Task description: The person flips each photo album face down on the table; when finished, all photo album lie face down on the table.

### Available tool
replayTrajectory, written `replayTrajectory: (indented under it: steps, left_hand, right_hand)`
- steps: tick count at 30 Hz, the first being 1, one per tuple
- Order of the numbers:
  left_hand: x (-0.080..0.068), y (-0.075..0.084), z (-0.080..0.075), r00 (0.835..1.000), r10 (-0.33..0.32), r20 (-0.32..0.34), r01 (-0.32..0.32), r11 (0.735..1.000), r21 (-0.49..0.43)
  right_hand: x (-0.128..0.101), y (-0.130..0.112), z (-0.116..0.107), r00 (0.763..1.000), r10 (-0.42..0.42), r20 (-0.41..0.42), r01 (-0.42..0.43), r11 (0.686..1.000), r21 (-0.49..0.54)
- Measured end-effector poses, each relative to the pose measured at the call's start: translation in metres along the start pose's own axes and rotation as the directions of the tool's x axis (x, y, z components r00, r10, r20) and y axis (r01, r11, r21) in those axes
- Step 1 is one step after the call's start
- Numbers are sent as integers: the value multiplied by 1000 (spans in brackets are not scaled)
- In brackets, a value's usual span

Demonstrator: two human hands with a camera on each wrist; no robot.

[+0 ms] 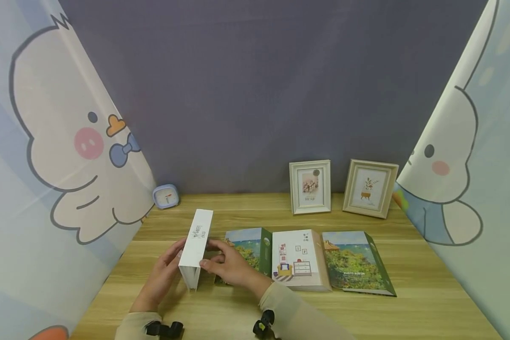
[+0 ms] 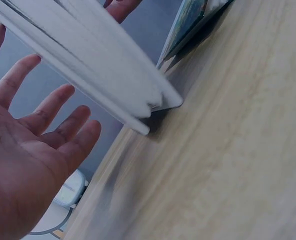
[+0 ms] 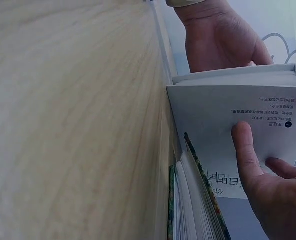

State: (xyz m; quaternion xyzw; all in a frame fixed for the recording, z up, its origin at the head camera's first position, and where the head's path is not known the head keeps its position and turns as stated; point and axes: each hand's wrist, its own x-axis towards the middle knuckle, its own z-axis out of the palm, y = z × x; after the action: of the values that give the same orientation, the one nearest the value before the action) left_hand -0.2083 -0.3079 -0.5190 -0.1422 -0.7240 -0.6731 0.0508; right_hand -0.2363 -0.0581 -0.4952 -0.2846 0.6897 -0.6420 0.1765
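A thick white album point(image 1: 202, 221) stands on edge with its spine facing up, held between two hands. My left hand point(image 1: 161, 273) is at its left cover; in the left wrist view the fingers are spread and relaxed, with fingertips point(image 2: 35, 60) right at the cover. On the other side my right hand point(image 1: 229, 265) rests its thumb and fingers against the right cover, which carries small printed text in the right wrist view. The album's lower edge is close over the wooden table point(image 2: 238, 135). Just right of it lies a green photo album point(image 1: 242, 245), partly hidden behind my right hand.
Farther right are a white album with a room drawing point(image 1: 293, 259) and another green photo album point(image 1: 352, 264). Two picture frames point(image 1: 310, 187) point(image 1: 370, 189) stand at the back right. A small blue clock point(image 1: 166, 196) stands at the back left. Curtains with cartoon figures flank the table.
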Motion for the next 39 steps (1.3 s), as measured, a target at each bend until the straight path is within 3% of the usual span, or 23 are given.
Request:
replayTrajectory:
  steps: [8, 15, 26, 39]
  left_hand:
    - [0, -2, 0, 999, 43, 24, -43, 999, -9]
    - [0, -1, 1, 995, 87, 58, -87, 996, -2]
    - [0, 1, 3, 988, 99, 122, -97, 995, -15]
    - [1, 1, 5, 992, 30, 120, -34, 999, 27]
  right_hand:
    - [-1, -6, 0, 998, -62, -21, 62, 997, 43]
    - [-2, -7, -5, 997, -50, -61, 52, 998, 26]
    - [-1, -15, -9, 995, -59, -82, 59, 998, 5]
    - [-5, -21, -20, 998, -16, -66, 9, 995, -104]
